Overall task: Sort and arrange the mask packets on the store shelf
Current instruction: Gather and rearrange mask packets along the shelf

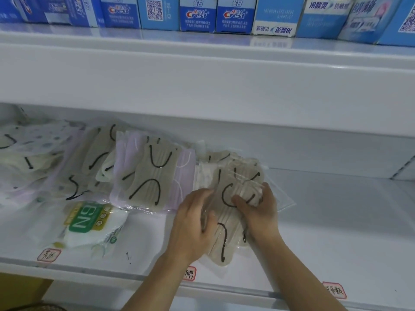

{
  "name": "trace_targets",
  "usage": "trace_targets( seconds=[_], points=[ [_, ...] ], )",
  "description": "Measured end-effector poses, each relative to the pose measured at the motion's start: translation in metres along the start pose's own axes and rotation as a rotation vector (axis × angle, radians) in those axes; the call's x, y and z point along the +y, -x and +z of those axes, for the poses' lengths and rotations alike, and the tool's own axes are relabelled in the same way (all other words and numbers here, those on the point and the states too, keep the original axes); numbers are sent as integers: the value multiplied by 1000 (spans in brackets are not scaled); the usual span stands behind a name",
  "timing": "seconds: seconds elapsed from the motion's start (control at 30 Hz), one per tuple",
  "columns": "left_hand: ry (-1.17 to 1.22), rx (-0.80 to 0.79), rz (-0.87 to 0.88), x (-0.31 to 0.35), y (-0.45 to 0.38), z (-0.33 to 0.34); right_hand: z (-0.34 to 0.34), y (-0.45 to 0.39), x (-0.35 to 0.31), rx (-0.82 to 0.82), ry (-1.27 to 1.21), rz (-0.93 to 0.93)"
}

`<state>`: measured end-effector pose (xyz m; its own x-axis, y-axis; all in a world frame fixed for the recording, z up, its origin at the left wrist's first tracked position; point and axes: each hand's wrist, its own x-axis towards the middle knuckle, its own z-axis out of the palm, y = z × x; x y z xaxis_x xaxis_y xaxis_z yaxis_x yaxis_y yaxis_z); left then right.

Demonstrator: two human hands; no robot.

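Note:
A stack of clear packets holding beige masks with black ear loops (226, 221) lies on the white lower shelf (336, 232). My left hand (194, 223) grips the stack's left edge, thumb on top. My right hand (258, 207) holds its upper right part, fingers curled round the packets. More beige and lilac mask packets (155, 173) lie overlapping to the left. Further left is a loose heap of patterned mask packets (33, 158). A white packet with a green label (89, 223) lies near the shelf's front.
Blue toothpaste boxes (197, 15) line the upper shelf, whose deep white front (202, 86) overhangs the masks. Red-framed labels (48, 254) are stuck along the lower shelf's front lip. The shelf to the right of my hands is bare white surface.

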<state>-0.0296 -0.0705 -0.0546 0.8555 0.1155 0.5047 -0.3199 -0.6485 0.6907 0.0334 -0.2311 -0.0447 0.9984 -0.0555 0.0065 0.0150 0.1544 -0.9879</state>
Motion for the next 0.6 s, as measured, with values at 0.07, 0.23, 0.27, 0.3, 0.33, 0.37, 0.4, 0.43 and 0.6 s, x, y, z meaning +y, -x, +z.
trace_targets(
  seconds=[0.07,0.23,0.27,0.3,0.33,0.37,0.4,0.43,0.6],
  points=[
    [-41,115,-23,-3,-2,0,-1,-1,-2,18,-64,19],
    [-289,343,-34,0,-4,-10,-7,-4,-1,12,-163,37],
    [-402,360,-57,-3,-6,-17,-8,-5,0,11,-168,37],
    [-510,361,-98,-10,-9,-26,-9,-6,1,18,-166,35],
    [-602,342,-160,-19,-13,-35,-9,-8,2,28,-151,25],
    [-682,300,-230,-27,-16,-45,-9,-9,4,41,-118,13],
    [-757,237,-291,-35,-18,-53,-7,-9,4,53,-74,1],
    [-823,172,-334,-41,-18,-58,-6,-9,4,69,-42,2],
    [-850,171,-393,-45,-17,-60,-8,-7,-5,41,-197,92]
  ],
)
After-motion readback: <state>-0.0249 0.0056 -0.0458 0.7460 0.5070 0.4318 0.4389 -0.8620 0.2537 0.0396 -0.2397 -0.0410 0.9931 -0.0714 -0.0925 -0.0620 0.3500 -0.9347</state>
